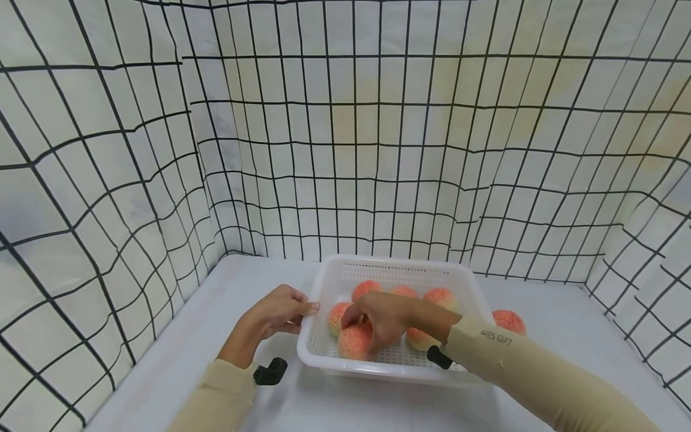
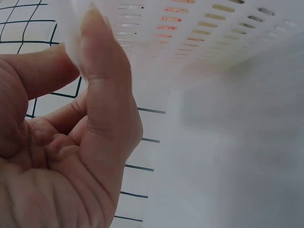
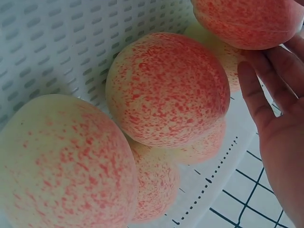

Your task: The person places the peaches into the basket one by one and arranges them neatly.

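Observation:
A white plastic basket with perforated walls stands on the table, holding several pink-speckled peaches. At its left side my left hand pinches the rim between thumb and fingers; the left wrist view shows the hand close against the basket wall. My right hand reaches into the basket and grips a peach near the front left, fingers over its far side. In the right wrist view that peach sits against my fingers, with other peaches beside it.
One peach lies on the white table outside the basket, to its right, partly behind the right sleeve. Black grid netting over white sheeting encloses the back and both sides.

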A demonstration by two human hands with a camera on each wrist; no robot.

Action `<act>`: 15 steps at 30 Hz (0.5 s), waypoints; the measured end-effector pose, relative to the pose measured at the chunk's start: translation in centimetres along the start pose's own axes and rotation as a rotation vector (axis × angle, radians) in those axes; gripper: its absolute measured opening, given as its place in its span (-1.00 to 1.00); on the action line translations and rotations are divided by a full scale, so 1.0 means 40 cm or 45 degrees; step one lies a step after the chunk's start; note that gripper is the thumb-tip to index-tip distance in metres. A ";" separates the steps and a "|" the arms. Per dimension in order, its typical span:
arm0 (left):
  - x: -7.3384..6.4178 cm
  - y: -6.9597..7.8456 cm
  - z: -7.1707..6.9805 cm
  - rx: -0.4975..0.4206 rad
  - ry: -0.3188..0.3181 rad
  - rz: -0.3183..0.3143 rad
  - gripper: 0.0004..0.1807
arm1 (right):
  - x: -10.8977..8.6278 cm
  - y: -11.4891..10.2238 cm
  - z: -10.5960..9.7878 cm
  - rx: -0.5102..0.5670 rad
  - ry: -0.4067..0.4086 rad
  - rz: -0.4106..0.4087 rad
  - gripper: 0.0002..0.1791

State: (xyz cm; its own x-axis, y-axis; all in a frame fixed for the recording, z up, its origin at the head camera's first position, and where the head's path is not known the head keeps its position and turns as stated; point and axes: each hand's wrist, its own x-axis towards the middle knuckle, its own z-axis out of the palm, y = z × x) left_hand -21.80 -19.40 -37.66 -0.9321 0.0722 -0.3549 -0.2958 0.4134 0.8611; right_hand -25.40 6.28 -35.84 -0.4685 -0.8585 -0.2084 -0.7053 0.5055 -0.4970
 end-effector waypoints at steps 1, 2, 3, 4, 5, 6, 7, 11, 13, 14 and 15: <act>0.000 -0.001 0.000 0.002 0.000 0.001 -0.70 | 0.000 0.001 0.002 -0.005 0.001 -0.005 -0.36; 0.000 -0.001 0.000 0.003 0.001 0.001 -0.70 | 0.001 0.003 0.003 -0.008 0.003 -0.010 -0.35; 0.000 -0.001 0.000 0.005 0.001 0.001 -0.70 | 0.000 0.003 0.004 -0.011 0.004 -0.014 -0.35; 0.000 -0.001 0.000 0.006 0.003 0.001 -0.69 | 0.000 0.004 0.004 -0.015 0.002 -0.019 -0.35; 0.000 -0.001 0.000 0.007 0.003 0.002 -0.69 | 0.000 0.004 0.005 -0.016 0.000 -0.019 -0.36; 0.000 -0.001 0.000 0.006 0.003 0.001 -0.69 | -0.001 0.005 0.005 -0.017 -0.002 -0.019 -0.36; 0.001 -0.001 0.001 0.006 0.003 0.001 -0.69 | -0.002 0.005 0.004 -0.017 -0.006 -0.018 -0.37; 0.001 0.000 0.001 0.009 0.001 0.000 -0.69 | -0.008 0.004 0.004 -0.049 -0.026 -0.008 -0.41; 0.000 0.000 0.001 0.013 0.001 0.001 -0.69 | -0.010 0.005 0.004 -0.083 -0.035 -0.017 -0.43; 0.000 0.000 0.001 0.014 0.001 0.002 -0.70 | -0.010 0.006 0.005 -0.108 -0.037 -0.026 -0.44; -0.001 0.001 0.001 0.014 0.002 0.004 -0.70 | -0.011 0.006 0.005 -0.135 -0.037 -0.038 -0.45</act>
State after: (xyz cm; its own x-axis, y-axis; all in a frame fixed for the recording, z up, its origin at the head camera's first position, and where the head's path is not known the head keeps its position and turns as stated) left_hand -21.77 -19.34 -37.65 -0.9333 0.0725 -0.3517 -0.2906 0.4232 0.8582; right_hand -25.26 6.78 -36.05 -0.4319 -0.8747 -0.2198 -0.7718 0.4845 -0.4118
